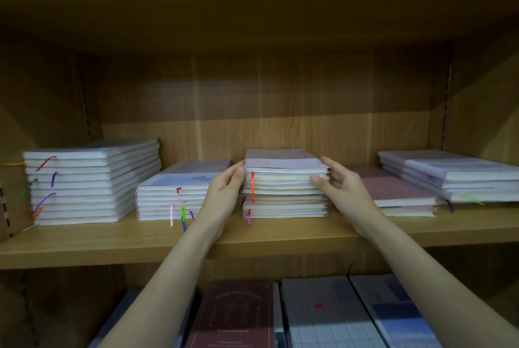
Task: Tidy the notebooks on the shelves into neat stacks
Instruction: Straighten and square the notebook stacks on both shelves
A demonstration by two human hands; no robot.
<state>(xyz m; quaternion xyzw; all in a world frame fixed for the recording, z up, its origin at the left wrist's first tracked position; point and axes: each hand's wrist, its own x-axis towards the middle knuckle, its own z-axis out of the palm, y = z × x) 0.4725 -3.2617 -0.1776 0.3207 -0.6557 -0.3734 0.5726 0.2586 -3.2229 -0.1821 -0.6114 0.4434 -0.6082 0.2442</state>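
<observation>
On the wooden shelf (112, 241) lie several stacks of pale notebooks with ribbon bookmarks. The middle stack (283, 199) has a lilac cover on top and a red ribbon hanging down its front. My left hand (224, 193) grips the upper notebooks of this stack at their left side, thumb on the front edge. My right hand (342, 187) grips the same upper bundle (283, 176) at its right side, fingers along the side and thumb at the front. The upper bundle sits slightly askew on the lower notebooks.
A tall white stack (90, 182) stands at the left, a lower stack (171, 196) beside it. To the right are pink-covered notebooks (398, 193) and a greyish stack (455, 176). On the shelf below lie a dark red book (236, 316) and grey-blue books (325, 314).
</observation>
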